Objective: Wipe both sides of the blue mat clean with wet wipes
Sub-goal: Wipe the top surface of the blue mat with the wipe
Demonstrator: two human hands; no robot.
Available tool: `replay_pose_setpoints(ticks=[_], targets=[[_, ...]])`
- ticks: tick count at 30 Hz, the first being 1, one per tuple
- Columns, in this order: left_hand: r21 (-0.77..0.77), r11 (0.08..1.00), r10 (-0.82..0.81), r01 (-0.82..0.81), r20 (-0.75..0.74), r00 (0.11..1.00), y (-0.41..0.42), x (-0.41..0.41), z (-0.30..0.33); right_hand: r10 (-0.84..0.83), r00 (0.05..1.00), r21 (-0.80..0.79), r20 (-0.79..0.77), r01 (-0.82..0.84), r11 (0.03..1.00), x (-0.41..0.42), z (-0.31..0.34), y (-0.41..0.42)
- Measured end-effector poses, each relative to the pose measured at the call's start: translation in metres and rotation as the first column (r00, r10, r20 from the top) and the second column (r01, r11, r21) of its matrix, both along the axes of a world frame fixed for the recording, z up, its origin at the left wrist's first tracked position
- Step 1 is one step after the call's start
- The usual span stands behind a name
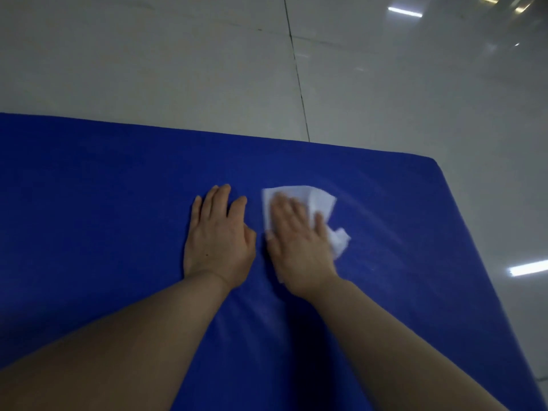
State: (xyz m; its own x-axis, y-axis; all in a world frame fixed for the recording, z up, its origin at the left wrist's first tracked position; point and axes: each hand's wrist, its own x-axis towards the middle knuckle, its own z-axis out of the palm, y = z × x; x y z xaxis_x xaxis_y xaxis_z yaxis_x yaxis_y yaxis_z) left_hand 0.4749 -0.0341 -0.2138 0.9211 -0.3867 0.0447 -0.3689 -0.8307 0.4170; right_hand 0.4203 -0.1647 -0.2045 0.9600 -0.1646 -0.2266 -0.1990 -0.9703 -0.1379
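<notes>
The blue mat (118, 203) lies flat, its rounded corner at 2 o'clock. A white wet wipe (314, 200), crumpled and partly covered, lies spread on the mat just at 3 o'clock of its middle.

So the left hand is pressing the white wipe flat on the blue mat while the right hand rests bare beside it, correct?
Not quite: the hands are swapped. In the head view the right hand presses the white wipe flat on the blue mat, while the left hand rests bare beside it, fingers straight on the mat.
</notes>
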Motion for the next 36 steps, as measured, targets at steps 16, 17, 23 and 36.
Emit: replay_pose_setpoints(ticks=[16, 17, 23, 36], targets=[[0.043, 0.999, 0.001, -0.003, 0.047, 0.999, -0.001, 0.004, -0.008, 0.054, 0.993, -0.092, 0.102, -0.045, 0.995, 0.035, -0.006, -0.043], [0.043, 0.999, 0.001, -0.003, 0.049, 0.999, -0.001, 0.004, -0.009, -0.074, 0.996, -0.13, 0.056, 0.081, 0.988, 0.037, -0.007, -0.064], [0.039, 0.999, -0.008, 0.005, 0.079, 0.997, -0.002, 0.005, -0.011, 0.145, 0.988, -0.073, 0.052, -0.141, 0.987, 0.043, -0.007, -0.019], [0.059, 0.998, -0.031, 0.024, 0.112, 0.993, -0.001, 0.007, -0.013, 0.194, 0.981, -0.027, 0.028, -0.194, 0.981, 0.074, -0.006, -0.014]])
